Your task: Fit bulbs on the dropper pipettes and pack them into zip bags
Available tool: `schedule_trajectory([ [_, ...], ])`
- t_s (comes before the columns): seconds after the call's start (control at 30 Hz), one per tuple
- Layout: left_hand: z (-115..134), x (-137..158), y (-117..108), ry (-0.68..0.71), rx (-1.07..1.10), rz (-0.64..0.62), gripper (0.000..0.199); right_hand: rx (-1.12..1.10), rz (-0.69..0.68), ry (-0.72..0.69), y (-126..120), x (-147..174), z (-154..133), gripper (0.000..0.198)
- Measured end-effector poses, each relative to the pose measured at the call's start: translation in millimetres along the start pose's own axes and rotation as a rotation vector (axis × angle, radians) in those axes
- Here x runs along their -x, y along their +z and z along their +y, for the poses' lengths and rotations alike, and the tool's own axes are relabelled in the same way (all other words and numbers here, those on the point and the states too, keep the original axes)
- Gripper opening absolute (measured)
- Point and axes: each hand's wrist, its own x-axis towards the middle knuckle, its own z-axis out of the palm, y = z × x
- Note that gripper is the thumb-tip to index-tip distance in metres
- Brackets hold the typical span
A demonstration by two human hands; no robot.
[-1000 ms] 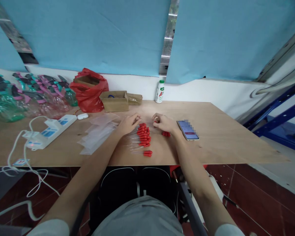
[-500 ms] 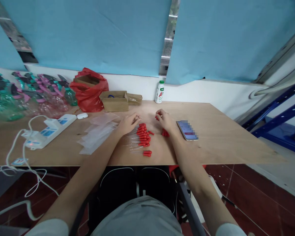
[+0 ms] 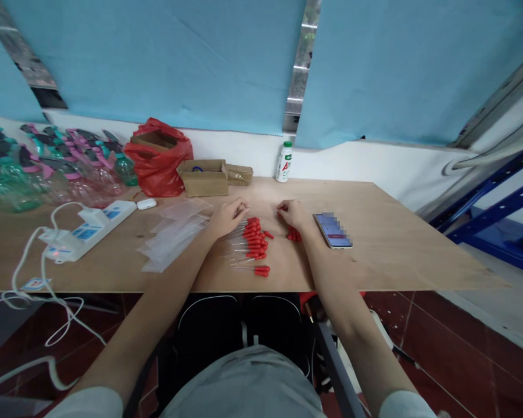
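Left hand (image 3: 227, 219) mid-frame, left of center, forearm slanting up from lower left; palm low, fingers curled, thumb and fingertips bunched close; can't tell if they clamp anything. Right hand (image 3: 293, 213) just right of center, forearm up from lower right, wrist bent inward, fingers curled down with tips together; can't tell what, if anything, is between them. Hands apart, level.

Red-ended droppers (image 3: 255, 239) piled at center, between the forearms, clear stems pointing left; one loose red piece (image 3: 269, 234) just right of the pile, more red bulbs (image 3: 292, 234) beside right wrist.

Wooden table (image 3: 396, 244) spans the frame. Clear bags (image 3: 172, 244) and power strip (image 3: 87, 230) left, phone (image 3: 333, 231) right of center. Back edge: spray bottles (image 3: 9, 186), red bag (image 3: 163, 171), cardboard box (image 3: 206, 183), white bottle (image 3: 283, 164). Blue wall covering (image 3: 178, 64) up top; blue rack (image 3: 492, 200) far right; dark red floor tiles (image 3: 444, 334) lower right.
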Motion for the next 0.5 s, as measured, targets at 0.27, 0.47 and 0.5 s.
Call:
schedule_trajectory([
  [0.27,-0.3,0.7,-1.1,-0.009,-0.006,-0.007,0.020,-0.124,-0.279,-0.131,-17.4,16.8,-14.2,0.007],
  [0.47,3.3,0.2,-0.6,-0.009,-0.007,-0.004,0.020,-0.140,-0.233,-0.120,-25.3,24.4,-27.1,0.024],
  [0.5,3.0,0.1,-0.3,-0.009,-0.010,-0.003,0.020,-0.151,-0.215,-0.127,-24.8,24.6,-29.7,0.026],
])
